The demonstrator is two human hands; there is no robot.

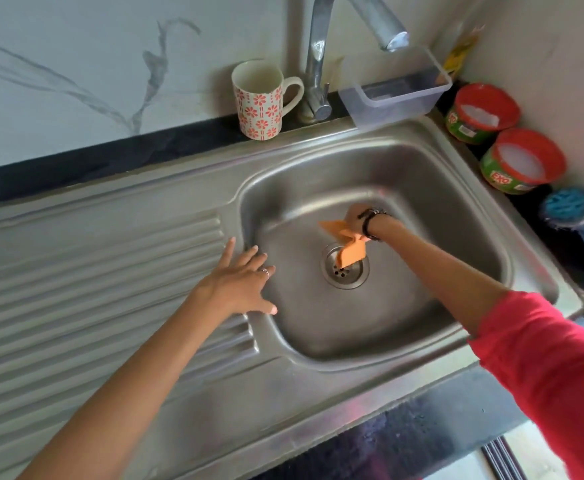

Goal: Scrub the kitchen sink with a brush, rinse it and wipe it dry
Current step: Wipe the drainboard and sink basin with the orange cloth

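The steel sink point(404, 174) has a round drain point(346, 271) in the middle of its basin. My right hand point(354, 220) reaches down into the basin just behind the drain and grips an orange cloth point(344, 242), whose loose end hangs over the drain's edge. My left hand point(245, 284) rests flat with spread fingers on the left rim of the basin, beside the ribbed drainboard point(93, 271). A blue brush point(574, 213) lies on the counter to the right of the sink. The tap spout point(380, 26) shows no water running.
A flowered mug point(259, 100) stands behind the sink next to the tap base. A clear plastic tub point(398, 88) sits at the back right. Two red-rimmed dish soap tubs point(482, 112) point(522, 161) stand along the right wall.
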